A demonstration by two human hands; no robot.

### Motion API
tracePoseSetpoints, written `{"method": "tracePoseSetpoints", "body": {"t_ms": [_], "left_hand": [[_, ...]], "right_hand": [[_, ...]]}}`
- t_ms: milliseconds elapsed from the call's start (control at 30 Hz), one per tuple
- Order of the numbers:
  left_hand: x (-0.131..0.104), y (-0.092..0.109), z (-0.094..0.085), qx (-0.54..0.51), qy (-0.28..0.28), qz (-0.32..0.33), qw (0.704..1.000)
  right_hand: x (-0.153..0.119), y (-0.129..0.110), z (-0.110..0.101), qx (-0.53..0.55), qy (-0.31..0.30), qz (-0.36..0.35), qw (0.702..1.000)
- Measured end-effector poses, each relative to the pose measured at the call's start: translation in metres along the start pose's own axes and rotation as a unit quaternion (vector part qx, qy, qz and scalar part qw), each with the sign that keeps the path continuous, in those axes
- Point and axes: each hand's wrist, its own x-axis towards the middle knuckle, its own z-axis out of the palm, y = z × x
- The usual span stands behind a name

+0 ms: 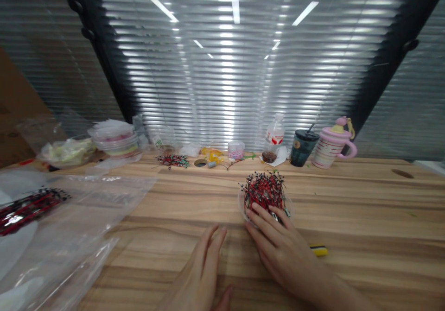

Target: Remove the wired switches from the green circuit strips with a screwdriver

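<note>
- While our right hand [281,250] rests with fingers spread on the near rim of the clear dish [243,207], pinching nothing that we can make out, the heaped red-and-black wire pieces [264,191] sit mid-table just ahead of it.
- Our left hand [203,274] lies flat and open on the wooden table [365,218], fingers together, holding nothing.
- We judge the heap could spill: it stands above the shallow rim, so a push from our fingertips may tip pieces out.
- A small yellow-and-black item [319,250] lies just beside our right wrist; a sweep back could knock it.
- Loose plastic bags [79,227] crowd the left, so we have little room there.
- To the right the wood is open; the dark cup [303,148] and pink mug [332,146] stand well apart at the far edge.
</note>
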Motion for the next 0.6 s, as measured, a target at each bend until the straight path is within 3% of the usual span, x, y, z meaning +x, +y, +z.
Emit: {"method": "tracePoseSetpoints", "body": {"t_ms": [267, 400, 500, 567, 600], "left_hand": [[-0.011, -0.015, 0.017, -0.069, -0.041, -0.013, 0.997], [-0.004, -0.011, 0.025, -0.139, 0.023, -0.002, 0.990], [0.009, -0.005, 0.004, -0.184, 0.071, 0.008, 0.980], [0.008, -0.015, -0.025, -0.206, 0.066, -0.044, 0.975], [0.003, -0.027, -0.043, -0.209, 0.112, -0.077, 0.968]], "right_hand": [[-0.009, 0.030, 0.026, -0.022, 0.025, 0.072, 0.997], [-0.013, 0.044, 0.028, -0.044, 0.039, 0.150, 0.987], [-0.011, 0.040, 0.023, -0.034, 0.041, 0.195, 0.979], [-0.005, 0.030, 0.013, 0.005, 0.072, 0.186, 0.980], [-0.001, 0.024, 0.005, 0.037, 0.096, 0.173, 0.980]]}}
